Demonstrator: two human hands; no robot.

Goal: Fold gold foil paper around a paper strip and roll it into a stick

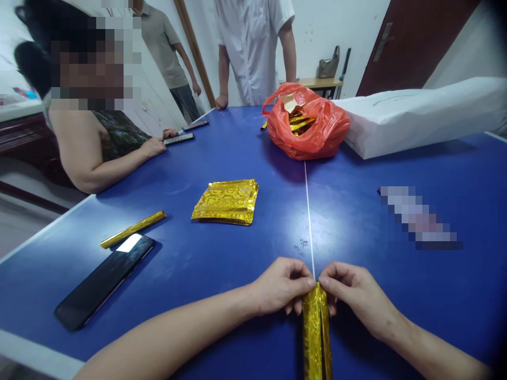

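A long folded strip of gold foil paper [316, 338] lies on the blue table [222, 158], pointing toward me. My left hand [283, 285] pinches the strip's far end from the left. My right hand [350, 293] pinches the same end from the right. The fingertips of both hands meet at the top of the strip, right by the white centre line [308, 211].
A stack of gold foil sheets [226, 201] lies mid-table. A rolled gold stick [133, 229] and a black phone [106, 279] lie at left. An orange plastic bag [307, 126] holding gold pieces and a white bundle [420, 116] sit at the back. One person sits at left; two stand behind.
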